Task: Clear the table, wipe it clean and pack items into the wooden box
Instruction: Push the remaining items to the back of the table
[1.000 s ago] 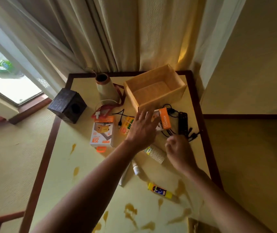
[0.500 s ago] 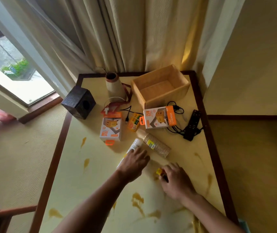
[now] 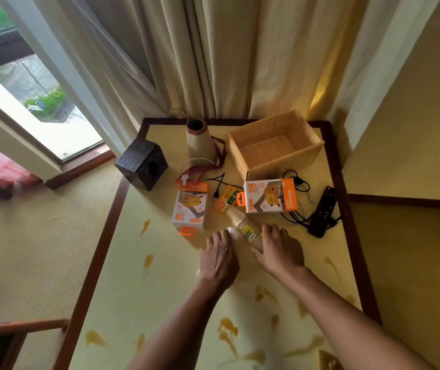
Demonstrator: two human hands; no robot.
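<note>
The wooden box is pale, bare-looking wood with visible grain. The table has a matt cream top edged in dark, smooth wood. The charger box is printed card with a slight sheen, the paper cups are ribbed, the power strip is black plastic, and the curtains are soft cloth.

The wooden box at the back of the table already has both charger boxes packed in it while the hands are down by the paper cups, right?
No. The head view shows the wooden box empty; both charger boxes lie on the table in front of it. The left hand and right hand are indeed by the paper cups.
</note>
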